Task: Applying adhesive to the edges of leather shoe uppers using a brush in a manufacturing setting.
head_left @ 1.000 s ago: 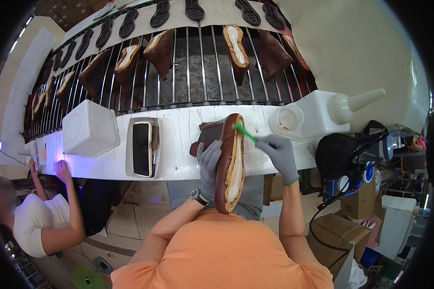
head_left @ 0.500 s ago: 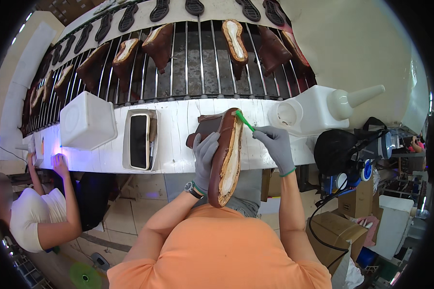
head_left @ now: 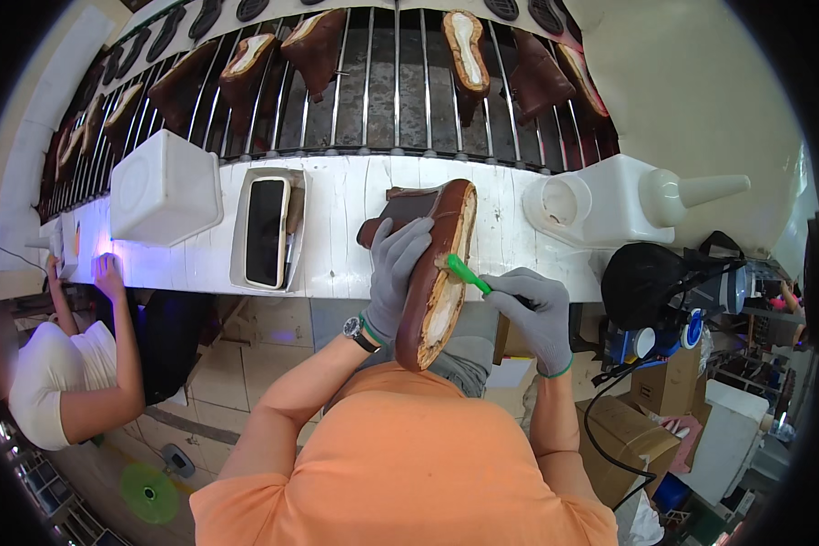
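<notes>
My left hand (head_left: 394,275), in a grey glove, grips a brown shoe upper (head_left: 437,264) turned bottom up, its pale insole facing me. My right hand (head_left: 539,314), also gloved, holds a green-headed brush (head_left: 469,276) whose tip rests on the insole near the middle of the shoe. The shoe's heel end lies against the white bench (head_left: 346,218), its toe end points toward my chest.
A white square container (head_left: 164,187) and a white tray with a black sole (head_left: 266,229) stand on the bench to the left. A white jug with a cone spout (head_left: 628,200) is at right. Brown shoes ride a barred conveyor (head_left: 391,82) behind. Another person (head_left: 73,364) works at left.
The brush has moved from the shoe's far end down to the middle of the insole. The shoe sits slightly lower and closer to me.
</notes>
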`<state>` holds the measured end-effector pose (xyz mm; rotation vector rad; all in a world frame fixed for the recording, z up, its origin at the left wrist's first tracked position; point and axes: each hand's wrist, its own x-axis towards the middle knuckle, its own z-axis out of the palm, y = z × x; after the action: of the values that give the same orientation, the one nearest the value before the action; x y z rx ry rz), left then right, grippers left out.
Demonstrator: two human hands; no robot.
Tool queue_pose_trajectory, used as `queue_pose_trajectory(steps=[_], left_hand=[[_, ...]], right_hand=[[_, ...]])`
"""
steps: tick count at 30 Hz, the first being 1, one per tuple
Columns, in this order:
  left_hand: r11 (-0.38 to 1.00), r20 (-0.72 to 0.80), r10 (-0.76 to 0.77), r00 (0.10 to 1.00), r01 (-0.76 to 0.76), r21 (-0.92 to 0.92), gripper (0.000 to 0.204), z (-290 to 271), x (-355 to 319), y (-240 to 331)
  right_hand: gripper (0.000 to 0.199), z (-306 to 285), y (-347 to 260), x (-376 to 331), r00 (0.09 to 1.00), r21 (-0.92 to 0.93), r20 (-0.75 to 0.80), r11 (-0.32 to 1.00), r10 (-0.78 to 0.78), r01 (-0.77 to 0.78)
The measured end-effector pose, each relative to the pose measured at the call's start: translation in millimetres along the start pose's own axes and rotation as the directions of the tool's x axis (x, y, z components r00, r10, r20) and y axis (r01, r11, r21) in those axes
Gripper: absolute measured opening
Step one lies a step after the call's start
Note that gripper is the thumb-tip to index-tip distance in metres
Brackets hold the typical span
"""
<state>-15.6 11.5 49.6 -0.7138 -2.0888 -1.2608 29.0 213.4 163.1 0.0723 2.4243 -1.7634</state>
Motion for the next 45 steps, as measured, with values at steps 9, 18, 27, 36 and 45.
queue_pose_trajectory(steps=[9, 18, 27, 36, 45], left_hand=[[1.000, 0.029, 0.001, 1.000, 0.000, -0.007, 0.054, -10, 6, -2], [0.999, 0.127, 0.018, 0.992, -0.014, -0.032, 0.062, -23, 29, 7], [0.998, 0.393, 0.003, 0.920, 0.023, -0.061, 0.069, -59, 72, 31], [0.859, 0.738, 0.019, 0.674, 0.367, -0.357, 0.080, -63, 121, -1], [0.695, 0.980, 0.159, 0.122, 0.691, -0.199, 0.075, -30, 177, -67]], right_hand=[[0.022, 0, -21, -15, 0.917, -0.057, 0.207, 0.931, -0.342, 0.361], [0.022, 10, -14, -2, 0.978, -0.087, -0.167, 0.990, -0.127, 0.114], [0.029, 9, -62, -26, 0.884, -0.293, 0.025, 0.842, -0.467, 0.453], [0.030, -8, -81, 16, 0.713, -0.537, -0.013, 0.606, -0.701, 0.587], [0.019, -34, -114, 58, 0.676, -0.766, 0.071, 0.394, -0.734, 0.508]])
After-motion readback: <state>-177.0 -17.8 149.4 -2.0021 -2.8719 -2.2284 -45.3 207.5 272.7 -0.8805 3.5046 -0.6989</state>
